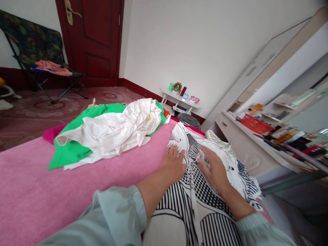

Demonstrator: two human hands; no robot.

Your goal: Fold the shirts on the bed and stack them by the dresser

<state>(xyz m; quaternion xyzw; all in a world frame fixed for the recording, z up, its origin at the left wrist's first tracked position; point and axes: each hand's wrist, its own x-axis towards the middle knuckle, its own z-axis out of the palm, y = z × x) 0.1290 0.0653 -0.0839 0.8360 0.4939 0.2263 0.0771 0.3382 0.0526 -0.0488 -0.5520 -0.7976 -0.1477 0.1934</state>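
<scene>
A white dress [179, 205] with black stripes, dots and wavy lines lies spread over the pink bed cover [123, 171], its lower part running toward me. My left hand [174, 164] rests palm down on its left side, fingers stretched out and slightly apart. Across the gathered middle, my right hand [214, 167] touches the cloth with thumb and fingers apart. A small bunched bit of white fabric shows between that thumb and the fingers. Left of the dress is a loose heap with a crumpled white garment [115, 128] over a green garment [70, 152].
A dressing table [238, 143] crowded with bottles and a red basket [256, 123] stands right of the bed. Beyond the bed are a small white shelf [179, 97] and a round dark-topped stool [189, 119]. A folding chair [38, 44] holds orange cloth beside a dark red door [96, 34].
</scene>
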